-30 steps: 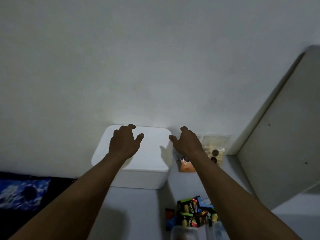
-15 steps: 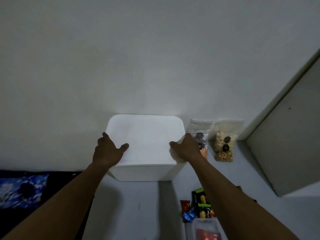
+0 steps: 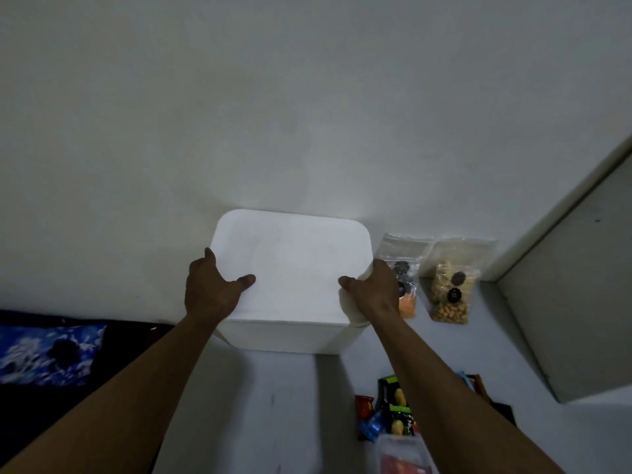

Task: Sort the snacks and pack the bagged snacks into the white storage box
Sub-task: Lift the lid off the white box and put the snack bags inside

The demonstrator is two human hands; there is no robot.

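The white storage box (image 3: 294, 254), with its lid on, stands on the grey table against the wall. My left hand (image 3: 212, 289) grips the lid's left edge, thumb on top. On the right edge my right hand (image 3: 374, 289) holds the lid the same way. Just right of the box lie two clear zip bags: one with orange snacks (image 3: 407, 302), partly behind my right hand, and one with pale nuts (image 3: 449, 295). A heap of small coloured snack packets (image 3: 390, 415) lies near the front, partly under my right forearm.
A grey panel (image 3: 574, 302) leans at the right, its edge close to the nut bag. A clear container (image 3: 403, 456) shows at the bottom edge. Left of the table is a dark area with a blue patterned cloth (image 3: 44, 354).
Both hands came down from above the box onto the lid's side edges and now hold it. The view shifted, so the box sits more central.
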